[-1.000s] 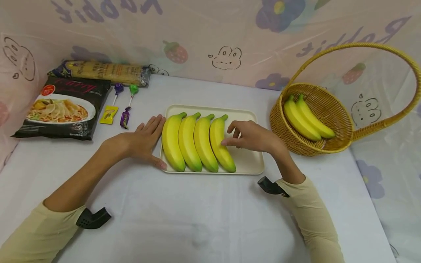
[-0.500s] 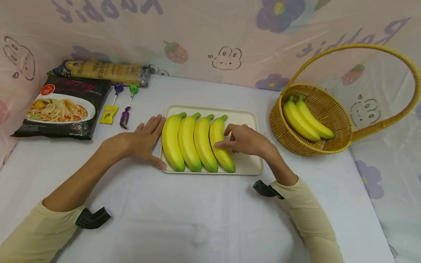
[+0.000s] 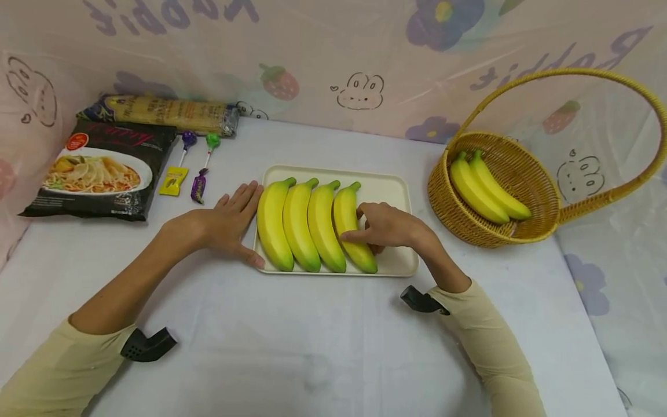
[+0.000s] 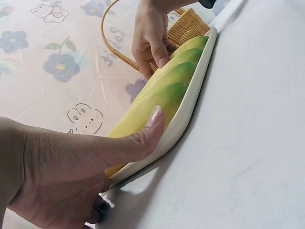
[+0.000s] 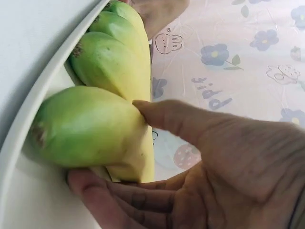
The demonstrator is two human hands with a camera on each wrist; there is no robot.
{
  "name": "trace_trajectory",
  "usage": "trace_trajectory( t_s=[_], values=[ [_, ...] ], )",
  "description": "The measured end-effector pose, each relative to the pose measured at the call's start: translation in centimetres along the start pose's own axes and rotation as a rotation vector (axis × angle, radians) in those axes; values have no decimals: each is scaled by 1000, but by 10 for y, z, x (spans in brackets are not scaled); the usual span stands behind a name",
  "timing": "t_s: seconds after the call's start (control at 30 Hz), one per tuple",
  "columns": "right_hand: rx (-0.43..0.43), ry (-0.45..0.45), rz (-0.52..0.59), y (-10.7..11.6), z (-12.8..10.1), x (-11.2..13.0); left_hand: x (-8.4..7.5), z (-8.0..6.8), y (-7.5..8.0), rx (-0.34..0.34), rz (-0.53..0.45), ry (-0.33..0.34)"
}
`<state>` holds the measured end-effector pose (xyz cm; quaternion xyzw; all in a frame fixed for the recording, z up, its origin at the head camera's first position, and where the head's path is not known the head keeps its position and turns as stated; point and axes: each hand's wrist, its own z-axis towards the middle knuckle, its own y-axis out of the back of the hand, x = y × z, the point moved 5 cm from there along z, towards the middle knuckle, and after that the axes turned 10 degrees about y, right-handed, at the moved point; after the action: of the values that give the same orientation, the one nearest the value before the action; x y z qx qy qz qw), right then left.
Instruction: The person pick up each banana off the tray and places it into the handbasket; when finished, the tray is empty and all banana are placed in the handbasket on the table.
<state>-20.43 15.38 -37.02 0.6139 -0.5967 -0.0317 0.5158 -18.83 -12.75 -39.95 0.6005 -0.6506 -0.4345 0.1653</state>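
Head view: my right hand (image 3: 388, 229) grips the rightmost yellow-green banana (image 3: 353, 229) crosswise to its long axis, stem pointing away.

Bright, even, soft light from above in all three views. My arms throw only faint shadows on the table (image 3: 312, 347). Mild sheen on the bananas (image 3: 297, 226) and plastic backdrop (image 3: 312, 52), no hard glare. Head view sharp, slight wide-angle bending at the edges. Left wrist view: my left hand (image 4: 71, 176) close and a bit soft. Right wrist view: my right hand (image 5: 200, 167) fills the frame, background blurred.
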Motion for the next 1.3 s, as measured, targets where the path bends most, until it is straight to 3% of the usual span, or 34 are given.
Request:
trace_trajectory(
  t_s=[0.37,0.7,1.3],
  values=[
    [-2,28,-7,7,-4,-5,-1,1,-1,-1,-6,-1],
    [-121,107,-31,22,-9,-2,-1,-1,1,-2,2,3],
    [-195,204,31,34,-16,-1,-1,-1,1,-2,-8,-2]
  ],
)
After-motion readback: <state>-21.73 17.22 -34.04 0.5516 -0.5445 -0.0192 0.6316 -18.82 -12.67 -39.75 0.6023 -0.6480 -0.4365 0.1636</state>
